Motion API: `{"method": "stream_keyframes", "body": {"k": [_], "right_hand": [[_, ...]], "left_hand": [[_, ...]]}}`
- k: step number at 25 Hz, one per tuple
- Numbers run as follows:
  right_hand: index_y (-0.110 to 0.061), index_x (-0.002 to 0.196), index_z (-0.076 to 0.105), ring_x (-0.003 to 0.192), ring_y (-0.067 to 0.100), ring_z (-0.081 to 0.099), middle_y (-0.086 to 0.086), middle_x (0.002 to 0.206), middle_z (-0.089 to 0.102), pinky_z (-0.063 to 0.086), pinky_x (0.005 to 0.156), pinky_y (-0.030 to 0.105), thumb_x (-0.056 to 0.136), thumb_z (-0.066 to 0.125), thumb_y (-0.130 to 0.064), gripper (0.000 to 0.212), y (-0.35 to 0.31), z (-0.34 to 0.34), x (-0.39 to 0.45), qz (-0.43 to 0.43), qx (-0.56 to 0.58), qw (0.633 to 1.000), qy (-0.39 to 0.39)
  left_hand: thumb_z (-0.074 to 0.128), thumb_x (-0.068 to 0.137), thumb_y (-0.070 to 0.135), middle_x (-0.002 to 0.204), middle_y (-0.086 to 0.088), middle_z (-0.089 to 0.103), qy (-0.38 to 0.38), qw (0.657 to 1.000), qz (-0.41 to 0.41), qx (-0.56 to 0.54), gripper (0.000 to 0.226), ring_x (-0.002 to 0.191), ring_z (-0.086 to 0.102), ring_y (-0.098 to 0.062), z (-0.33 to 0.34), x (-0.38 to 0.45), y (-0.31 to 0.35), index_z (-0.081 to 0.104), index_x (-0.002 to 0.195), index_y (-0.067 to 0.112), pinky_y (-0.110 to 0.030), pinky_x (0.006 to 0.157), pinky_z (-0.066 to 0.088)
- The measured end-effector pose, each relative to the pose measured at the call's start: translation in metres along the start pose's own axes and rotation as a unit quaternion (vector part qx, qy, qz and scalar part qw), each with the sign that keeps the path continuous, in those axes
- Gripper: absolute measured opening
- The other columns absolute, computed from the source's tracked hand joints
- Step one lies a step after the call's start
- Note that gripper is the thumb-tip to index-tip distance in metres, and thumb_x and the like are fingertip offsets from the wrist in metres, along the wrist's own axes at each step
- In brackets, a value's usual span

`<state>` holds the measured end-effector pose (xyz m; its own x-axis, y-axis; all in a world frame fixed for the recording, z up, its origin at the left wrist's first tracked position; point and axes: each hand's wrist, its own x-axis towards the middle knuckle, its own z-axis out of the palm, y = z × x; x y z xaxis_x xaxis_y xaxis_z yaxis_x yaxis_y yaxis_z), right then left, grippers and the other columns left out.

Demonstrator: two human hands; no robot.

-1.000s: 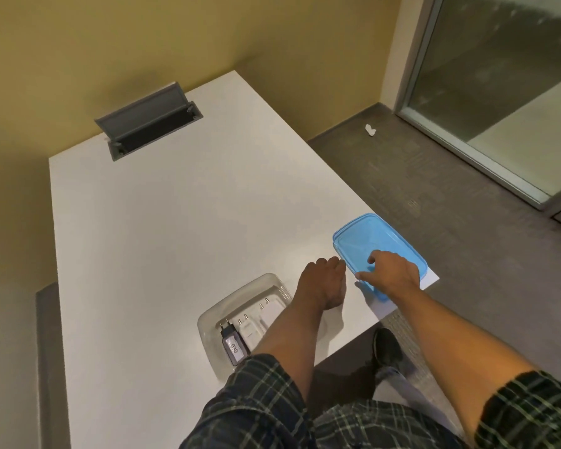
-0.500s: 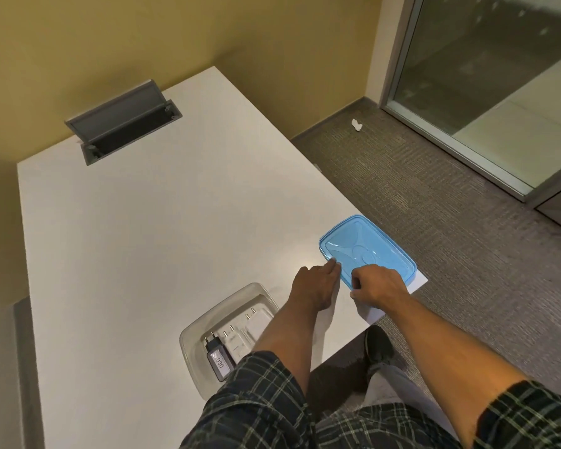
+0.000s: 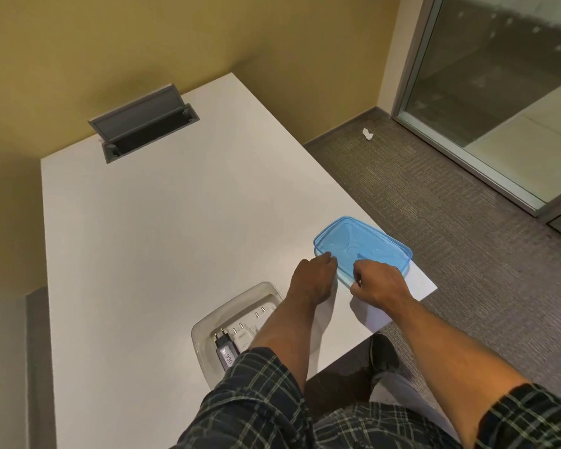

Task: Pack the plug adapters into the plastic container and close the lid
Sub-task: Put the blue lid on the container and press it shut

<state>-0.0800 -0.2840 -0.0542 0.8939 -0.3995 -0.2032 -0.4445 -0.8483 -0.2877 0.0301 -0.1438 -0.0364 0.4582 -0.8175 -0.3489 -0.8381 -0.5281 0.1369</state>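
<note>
A clear plastic container (image 3: 208,322) stands near the table's front edge. Inside it lie a black plug adapter (image 3: 224,349) and white plug adapters (image 3: 251,327), partly hidden by my left forearm. The blue lid (image 3: 366,246) is at the table's right front corner, with its near edge raised off the surface. My left hand (image 3: 311,280) has its fingertips on the lid's near left corner. My right hand (image 3: 378,283) pinches the lid's near edge.
The white table (image 3: 162,228) ends just right of the lid, with grey carpet below. An open grey cable hatch (image 3: 143,121) sits at the far side. A yellow wall runs behind, and a glass door stands at the right.
Both hands have closed on the lid's near edge and tipped it up off the table. The camera view has shifted slightly.
</note>
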Motion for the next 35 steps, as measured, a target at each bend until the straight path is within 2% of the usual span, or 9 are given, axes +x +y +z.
{"method": "stream_keyframes", "body": {"k": [3, 8, 12, 14, 18, 22, 29, 33, 35], "right_hand": [[-0.025, 0.077, 0.057, 0.063, 0.010, 0.055, -0.010, 0.071, 0.060, 0.047, 0.056, 0.024, 0.078, 0.066, -0.031, 0.010, -0.018, -0.013, 0.007, -0.045, 0.034, 0.997, 0.047], [-0.025, 0.083, 0.060, 0.070, 0.013, 0.056, -0.009, 0.080, 0.062, 0.046, 0.057, 0.028, 0.079, 0.067, -0.033, 0.012, -0.059, -0.039, 0.022, -0.108, 0.051, 0.983, 0.139], [-0.025, 0.084, 0.061, 0.072, 0.013, 0.055, -0.010, 0.078, 0.058, 0.038, 0.060, 0.024, 0.080, 0.069, -0.035, 0.014, -0.093, -0.052, 0.031, -0.121, 0.134, 0.970, 0.164], [-0.027, 0.083, 0.059, 0.073, 0.010, 0.053, -0.011, 0.078, 0.056, 0.042, 0.061, 0.025, 0.080, 0.070, -0.038, 0.016, -0.111, -0.059, 0.036, -0.102, 0.193, 0.960, 0.174], [-0.025, 0.087, 0.058, 0.075, 0.007, 0.052, -0.011, 0.084, 0.056, 0.039, 0.063, 0.017, 0.082, 0.072, -0.045, 0.024, -0.143, -0.071, 0.046, -0.116, 0.273, 0.935, 0.196], [-0.030, 0.091, 0.053, 0.074, -0.003, 0.054, -0.014, 0.084, 0.057, 0.038, 0.059, 0.009, 0.080, 0.072, -0.054, 0.032, -0.172, -0.080, 0.049, -0.099, 0.365, 0.908, 0.182], [-0.021, 0.099, 0.062, 0.075, 0.004, 0.055, -0.007, 0.087, 0.063, 0.042, 0.065, 0.016, 0.080, 0.077, -0.046, 0.035, -0.198, -0.063, 0.049, -0.100, 0.399, 0.904, 0.119], [-0.016, 0.098, 0.065, 0.071, 0.010, 0.056, -0.001, 0.085, 0.063, 0.043, 0.063, 0.017, 0.077, 0.082, -0.043, 0.039, -0.193, -0.037, 0.042, -0.075, 0.395, 0.915, 0.041], [-0.015, 0.099, 0.064, 0.071, 0.009, 0.057, 0.000, 0.083, 0.064, 0.044, 0.063, 0.018, 0.074, 0.084, -0.045, 0.043, -0.188, -0.024, 0.036, -0.062, 0.382, 0.922, 0.011]], "left_hand": [[0.055, 0.091, 0.008, 0.141, -0.007, 0.053, 0.065, 0.997, -0.028, 0.014, 0.048, 0.129, 0.053, -0.030, -0.016, -0.010, -0.018, 0.049, 0.138, 0.014, -0.042, 0.100, 0.041], [0.054, 0.090, 0.007, 0.130, -0.004, 0.057, 0.153, 0.980, -0.125, 0.024, 0.040, 0.123, 0.052, -0.031, -0.047, -0.032, -0.068, 0.058, 0.128, 0.019, -0.043, 0.100, 0.037], [0.052, 0.101, 0.027, 0.111, 0.001, 0.066, 0.240, 0.956, -0.166, -0.012, 0.017, 0.118, 0.055, -0.026, -0.071, -0.057, -0.113, 0.065, 0.110, 0.021, -0.037, 0.091, 0.038], [0.055, 0.100, 0.039, 0.101, -0.003, 0.068, 0.265, 0.947, -0.177, -0.029, 0.024, 0.105, 0.061, -0.027, -0.083, -0.073, -0.132, 0.065, 0.104, 0.018, -0.036, 0.081, 0.042], [0.061, 0.095, 0.052, 0.102, -0.006, 0.064, 0.315, 0.903, -0.236, -0.174, 0.041, 0.089, 0.060, -0.026, -0.098, -0.109, -0.158, 0.061, 0.104, 0.012, -0.039, 0.078, 0.050], [0.065, 0.092, 0.055, 0.093, 0.001, 0.057, 0.372, 0.847, -0.268, -0.267, 0.043, 0.081, 0.055, -0.018, -0.101, -0.140, -0.171, 0.056, 0.098, 0.013, -0.030, 0.070, 0.043], [0.070, 0.088, 0.053, 0.098, -0.004, 0.063, 0.360, 0.798, -0.342, -0.341, 0.045, 0.092, 0.059, -0.023, -0.075, -0.178, -0.181, 0.061, 0.104, 0.012, -0.037, 0.079, 0.050], [0.072, 0.090, 0.045, 0.103, -0.012, 0.067, 0.304, 0.804, -0.380, -0.342, 0.039, 0.097, 0.062, -0.025, -0.042, -0.195, -0.179, 0.068, 0.097, 0.007, -0.034, 0.082, 0.049], [0.072, 0.091, 0.041, 0.101, -0.012, 0.069, 0.280, 0.795, -0.404, -0.356, 0.034, 0.097, 0.065, -0.026, -0.022, -0.203, -0.173, 0.070, 0.092, 0.007, -0.032, 0.080, 0.049]]}}
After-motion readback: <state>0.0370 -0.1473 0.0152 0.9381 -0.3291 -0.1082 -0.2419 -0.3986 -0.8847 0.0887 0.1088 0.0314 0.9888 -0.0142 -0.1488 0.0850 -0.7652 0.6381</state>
